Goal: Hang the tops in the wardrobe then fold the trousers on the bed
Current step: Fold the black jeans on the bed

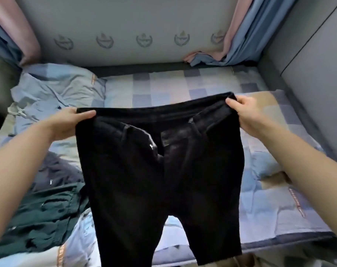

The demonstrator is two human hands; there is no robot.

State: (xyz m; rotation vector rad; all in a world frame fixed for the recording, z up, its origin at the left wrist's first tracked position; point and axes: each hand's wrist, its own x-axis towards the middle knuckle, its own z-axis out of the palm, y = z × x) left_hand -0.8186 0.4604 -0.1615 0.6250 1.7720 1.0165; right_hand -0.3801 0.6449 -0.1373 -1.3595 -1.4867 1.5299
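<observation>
Black denim trousers (160,160) held up by the waistband at centre frame, above the checked blue bed (183,87).
Left hand (67,124) pinches the waistband's left corner, right hand (246,112) grips the right corner; both legs hang down. Dark green garment (40,214) lies crumpled at lower left.

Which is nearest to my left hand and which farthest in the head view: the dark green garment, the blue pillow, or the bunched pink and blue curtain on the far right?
From the left hand:
1. Blue pillow, just beyond the hand, on the left of the bed.
2. Dark green garment, lower left, nearer the camera.
3. Bunched curtain, far right by the wall.
</observation>
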